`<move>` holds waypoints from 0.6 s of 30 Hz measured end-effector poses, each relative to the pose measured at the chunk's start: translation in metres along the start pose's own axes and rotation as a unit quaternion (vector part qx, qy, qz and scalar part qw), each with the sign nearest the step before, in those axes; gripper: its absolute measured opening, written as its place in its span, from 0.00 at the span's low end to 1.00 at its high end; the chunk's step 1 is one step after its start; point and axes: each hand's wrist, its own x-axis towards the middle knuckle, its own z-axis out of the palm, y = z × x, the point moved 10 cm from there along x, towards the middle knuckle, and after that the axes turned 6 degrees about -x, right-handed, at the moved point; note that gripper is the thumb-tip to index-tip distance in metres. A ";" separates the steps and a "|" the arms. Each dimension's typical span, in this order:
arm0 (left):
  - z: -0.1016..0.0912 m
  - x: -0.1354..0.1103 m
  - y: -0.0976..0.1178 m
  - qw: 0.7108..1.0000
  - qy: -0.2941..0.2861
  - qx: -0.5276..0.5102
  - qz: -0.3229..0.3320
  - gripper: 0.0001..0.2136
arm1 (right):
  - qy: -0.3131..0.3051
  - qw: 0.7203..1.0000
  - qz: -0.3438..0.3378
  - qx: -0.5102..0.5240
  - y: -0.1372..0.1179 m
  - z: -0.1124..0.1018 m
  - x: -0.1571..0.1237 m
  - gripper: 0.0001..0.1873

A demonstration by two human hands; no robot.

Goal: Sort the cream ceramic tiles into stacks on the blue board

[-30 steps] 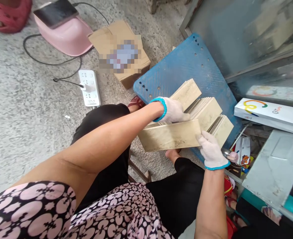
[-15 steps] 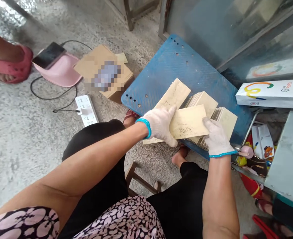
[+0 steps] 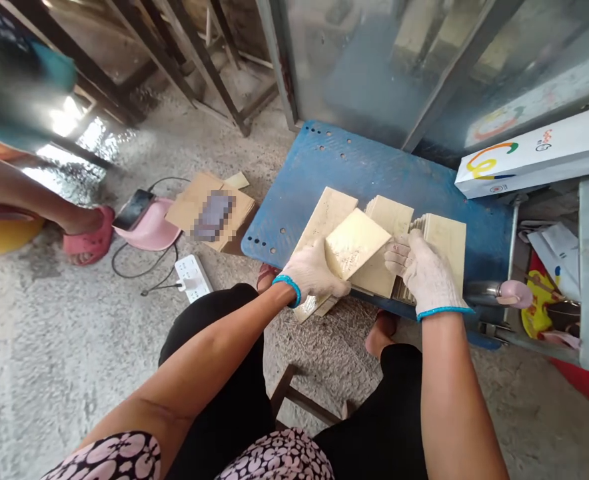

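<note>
A blue plastic desk (image 3: 294,193), pierced by small holes near its corners, carries three stacks of cream rectangular flat pieces, their exact material hard to tell, along its near edge: a left stack (image 3: 327,210), a middle stack (image 3: 397,212) and a right stack (image 3: 452,240). Half a second ago both hands were on one cream rectangular flat piece (image 3: 358,241); now the right hand appears to be off it, so it seems singled out in the left hand alone. The left hand (image 3: 315,268), in a white knit glove with a blue cuff, is closed on the piece, thumb and fingers spread around its end, holding it tilted over the left and middle stacks. The right hand (image 3: 427,273), gloved alike, is half curled against the right stack; whether it grips anything there cannot be told.
</note>
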 end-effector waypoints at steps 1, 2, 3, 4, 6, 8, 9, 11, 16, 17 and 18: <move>-0.003 0.002 -0.005 1.000 0.008 0.001 -0.013 0.50 | 0.008 1.000 -0.006 0.016 -0.002 -0.004 0.000 0.24; -0.006 0.005 -0.010 0.999 0.018 0.003 -0.027 0.49 | 0.015 0.999 -0.013 0.029 -0.004 -0.009 -0.001 0.22; -0.009 0.007 -0.016 0.999 0.028 0.006 -0.041 0.48 | 0.021 0.999 -0.020 0.039 -0.006 -0.014 -0.002 0.21; -0.012 0.009 -0.022 0.998 0.038 0.008 -0.055 0.46 | 0.026 0.998 -0.025 0.046 -0.007 -0.018 -0.003 0.20; -0.016 0.012 -0.036 0.995 0.048 0.008 -0.087 0.43 | 0.034 0.997 -0.036 0.056 -0.009 -0.024 -0.005 0.20; -0.017 0.015 -0.048 0.992 0.043 0.005 -0.118 0.41 | 0.040 0.997 -0.042 0.059 -0.012 -0.028 -0.008 0.19; -0.019 0.016 -0.052 0.991 0.040 0.003 -0.130 0.40 | 0.044 0.996 -0.044 0.059 -0.013 -0.030 -0.008 0.19; -0.025 0.019 -0.057 0.988 0.044 0.007 -0.146 0.39 | 0.044 0.996 -0.053 0.058 -0.015 -0.031 -0.009 0.18; -0.042 0.043 -0.053 0.984 0.067 0.034 -0.161 0.36 | 0.029 0.995 -0.086 0.050 -0.022 -0.029 -0.010 0.18; -0.043 0.050 -0.050 0.984 0.068 0.039 -0.162 0.37 | 0.031 0.995 -0.086 0.046 -0.023 -0.030 -0.011 0.18; -0.043 0.058 -0.047 0.983 0.069 0.044 -0.163 0.38 | 0.034 0.995 -0.085 0.044 -0.023 -0.031 -0.011 0.18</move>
